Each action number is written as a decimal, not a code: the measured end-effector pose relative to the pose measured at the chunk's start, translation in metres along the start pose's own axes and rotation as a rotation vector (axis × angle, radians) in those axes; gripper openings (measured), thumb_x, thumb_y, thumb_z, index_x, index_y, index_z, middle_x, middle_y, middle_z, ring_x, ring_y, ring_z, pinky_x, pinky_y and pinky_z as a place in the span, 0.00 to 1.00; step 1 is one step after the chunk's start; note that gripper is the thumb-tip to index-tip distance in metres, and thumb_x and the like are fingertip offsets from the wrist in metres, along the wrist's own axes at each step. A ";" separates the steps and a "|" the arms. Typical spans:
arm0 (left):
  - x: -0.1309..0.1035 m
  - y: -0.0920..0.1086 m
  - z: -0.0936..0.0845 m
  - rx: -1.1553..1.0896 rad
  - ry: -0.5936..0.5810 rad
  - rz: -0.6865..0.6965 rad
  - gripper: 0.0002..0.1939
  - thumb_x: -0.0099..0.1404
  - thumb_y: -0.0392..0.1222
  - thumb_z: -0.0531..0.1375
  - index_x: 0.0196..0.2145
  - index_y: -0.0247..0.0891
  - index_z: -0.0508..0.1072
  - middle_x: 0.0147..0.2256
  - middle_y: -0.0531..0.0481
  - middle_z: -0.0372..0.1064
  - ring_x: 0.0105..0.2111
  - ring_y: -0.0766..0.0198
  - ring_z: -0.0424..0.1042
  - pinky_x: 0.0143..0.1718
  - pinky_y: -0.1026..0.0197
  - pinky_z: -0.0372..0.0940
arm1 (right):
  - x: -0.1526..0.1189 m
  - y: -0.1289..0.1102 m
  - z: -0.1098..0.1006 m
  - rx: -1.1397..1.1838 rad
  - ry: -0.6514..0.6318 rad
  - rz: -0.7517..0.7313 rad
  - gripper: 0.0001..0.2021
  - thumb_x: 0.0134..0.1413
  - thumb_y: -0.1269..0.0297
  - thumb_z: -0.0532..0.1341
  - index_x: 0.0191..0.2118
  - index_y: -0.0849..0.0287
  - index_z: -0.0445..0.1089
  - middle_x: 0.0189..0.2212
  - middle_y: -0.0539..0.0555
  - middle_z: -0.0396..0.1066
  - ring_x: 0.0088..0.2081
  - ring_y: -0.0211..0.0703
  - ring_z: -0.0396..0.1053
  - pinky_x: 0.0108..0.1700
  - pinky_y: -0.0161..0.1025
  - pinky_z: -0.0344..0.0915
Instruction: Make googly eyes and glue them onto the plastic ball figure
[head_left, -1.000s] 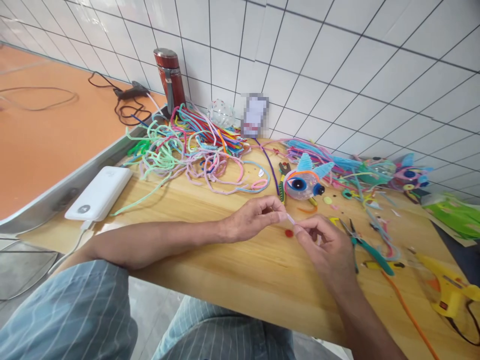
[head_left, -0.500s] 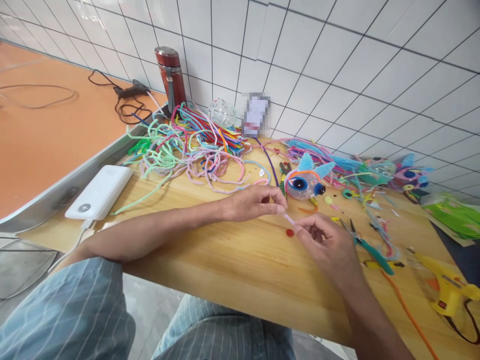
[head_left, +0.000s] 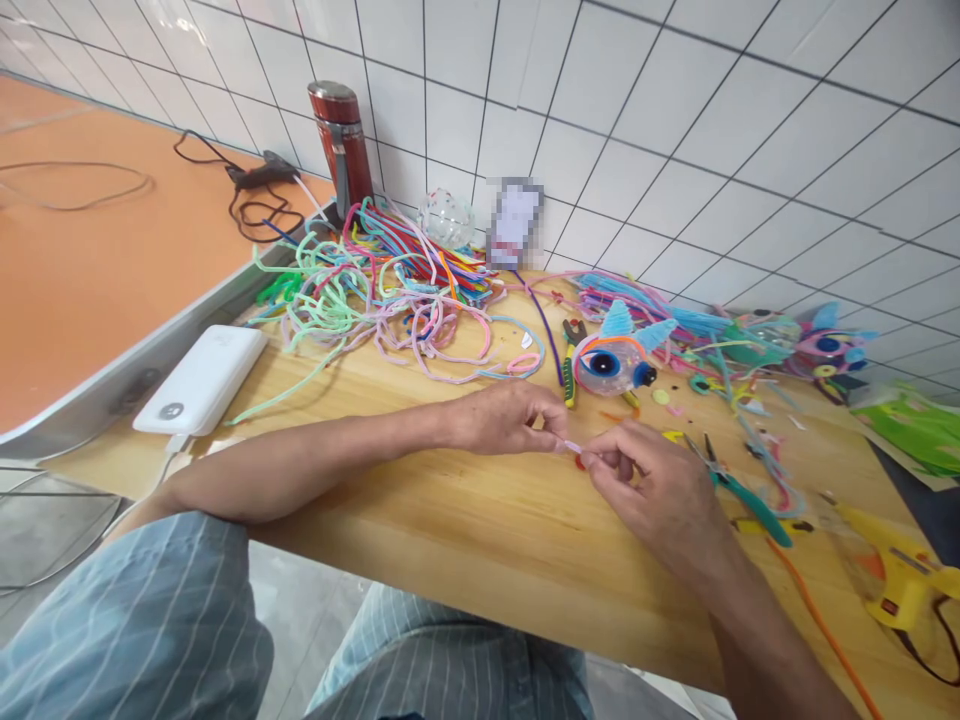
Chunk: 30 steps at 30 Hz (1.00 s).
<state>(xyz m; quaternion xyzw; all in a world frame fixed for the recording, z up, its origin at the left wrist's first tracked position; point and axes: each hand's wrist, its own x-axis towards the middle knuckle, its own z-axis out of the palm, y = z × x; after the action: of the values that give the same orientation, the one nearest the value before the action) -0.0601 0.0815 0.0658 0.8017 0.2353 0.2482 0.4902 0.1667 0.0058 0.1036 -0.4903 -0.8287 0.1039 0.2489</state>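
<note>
Between my two hands is a short piece of pale pink pipe cleaner. My left hand pinches one end with thumb and forefinger. The other end is pinched by my right hand. Under the fingertips, a small red disc lies partly hidden on the wooden table. Just beyond my hands stands a clear ball figure with blue fuzzy ears, a blue eye and a dark nose. Teal-handled pliers lie to the right of my right hand.
A tangle of coloured pipe cleaners covers the back left, by a red thermos and a white power bank. A phone leans on the tiled wall. Yellow-handled pliers lie behind my hands; a yellow glue gun is at right.
My hands have come closer together, and less of the pink piece shows between them. My left hand has lowered slightly. The view has shifted a little.
</note>
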 end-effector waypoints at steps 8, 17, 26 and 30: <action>-0.002 0.007 0.037 -0.750 0.353 -0.232 0.21 0.56 0.56 0.73 0.30 0.35 0.73 0.23 0.58 0.64 0.23 0.73 0.55 0.28 0.65 0.51 | -0.002 -0.012 0.022 0.267 0.230 0.251 0.10 0.60 0.62 0.63 0.27 0.55 0.73 0.21 0.47 0.68 0.23 0.37 0.62 0.28 0.37 0.58; 0.004 -0.005 0.018 -0.619 0.203 -0.195 0.24 0.63 0.62 0.66 0.35 0.34 0.76 0.28 0.54 0.68 0.22 0.74 0.55 0.25 0.64 0.47 | -0.003 -0.003 0.023 0.363 0.138 0.351 0.10 0.58 0.60 0.64 0.27 0.55 0.74 0.19 0.46 0.67 0.21 0.36 0.60 0.26 0.36 0.56; 0.004 -0.003 -0.006 -0.024 0.035 -0.042 0.10 0.66 0.45 0.66 0.34 0.35 0.78 0.29 0.55 0.70 0.28 0.71 0.63 0.33 0.65 0.56 | 0.000 0.004 0.015 0.164 -0.013 0.213 0.09 0.58 0.62 0.63 0.28 0.55 0.76 0.20 0.47 0.68 0.23 0.38 0.63 0.28 0.38 0.58; 0.004 -0.002 -0.002 -0.065 0.039 -0.115 0.07 0.67 0.43 0.64 0.34 0.36 0.76 0.30 0.55 0.69 0.31 0.68 0.65 0.35 0.65 0.58 | 0.003 0.000 0.014 0.164 0.012 0.197 0.08 0.57 0.63 0.63 0.27 0.54 0.75 0.20 0.47 0.69 0.24 0.39 0.64 0.29 0.38 0.59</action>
<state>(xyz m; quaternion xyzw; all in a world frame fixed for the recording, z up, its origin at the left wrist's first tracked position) -0.0581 0.0863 0.0654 0.7655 0.2823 0.2428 0.5247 0.1587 0.0097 0.0924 -0.5479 -0.7639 0.1924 0.2816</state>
